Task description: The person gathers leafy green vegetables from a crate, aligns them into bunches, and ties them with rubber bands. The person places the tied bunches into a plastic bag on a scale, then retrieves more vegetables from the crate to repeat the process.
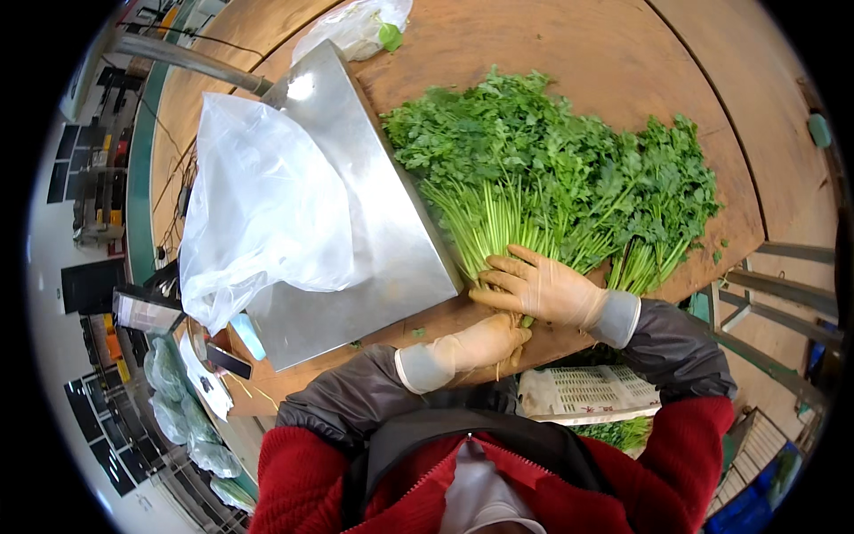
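Large bunches of leafy green herbs, like celery or parsley, lie on the wooden table with their pale stems pointing towards me. My right hand, in a tan glove with a grey cuff, rests across the stem ends, fingers spread. Just below it, my left hand, gloved alike, is curled at the stalk ends; its fingers are partly hidden, and whether it grips a stalk is unclear. A smaller bunch lies right of my right hand.
A steel scale platform stands left of the herbs, bearing a clear plastic bag. Another bag lies at the back. A phone is at the left edge. A white plastic crate sits below the table's front edge.
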`<state>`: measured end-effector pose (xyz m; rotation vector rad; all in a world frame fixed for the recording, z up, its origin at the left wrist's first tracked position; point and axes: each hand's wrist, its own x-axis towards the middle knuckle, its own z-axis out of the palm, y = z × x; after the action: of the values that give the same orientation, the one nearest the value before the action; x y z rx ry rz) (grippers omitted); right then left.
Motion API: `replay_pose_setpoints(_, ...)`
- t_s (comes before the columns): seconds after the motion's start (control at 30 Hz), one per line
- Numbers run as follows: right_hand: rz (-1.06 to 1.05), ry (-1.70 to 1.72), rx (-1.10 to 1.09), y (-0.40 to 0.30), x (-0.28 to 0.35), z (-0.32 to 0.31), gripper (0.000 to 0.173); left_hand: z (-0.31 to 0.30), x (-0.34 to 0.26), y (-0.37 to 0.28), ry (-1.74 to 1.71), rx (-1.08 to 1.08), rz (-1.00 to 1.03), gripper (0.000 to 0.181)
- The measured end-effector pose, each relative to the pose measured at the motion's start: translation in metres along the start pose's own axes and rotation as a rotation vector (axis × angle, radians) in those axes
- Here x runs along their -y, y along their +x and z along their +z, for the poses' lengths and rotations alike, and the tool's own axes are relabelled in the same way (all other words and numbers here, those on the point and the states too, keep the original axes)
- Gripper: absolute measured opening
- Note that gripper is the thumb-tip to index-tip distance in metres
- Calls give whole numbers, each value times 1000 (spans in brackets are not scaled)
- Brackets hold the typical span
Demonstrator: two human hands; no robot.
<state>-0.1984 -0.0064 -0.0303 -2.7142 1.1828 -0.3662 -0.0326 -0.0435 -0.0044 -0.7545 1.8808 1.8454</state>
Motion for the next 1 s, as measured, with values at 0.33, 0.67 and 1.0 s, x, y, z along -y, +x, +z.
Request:
replay_pose_setpoints(0.33,247,233,-495,-11,-32,-63,32,-89,-62,-42,106,-284,439,60)
replay_pose_setpoints(0.67,805,872,-824,14,-149,-179,34,-208,-143,98,390,-383,822,106)
replay_pose_setpoints(1.0,712,918,-595,11,-221,-167,50,-234,-168,146,556,-330,597,85)
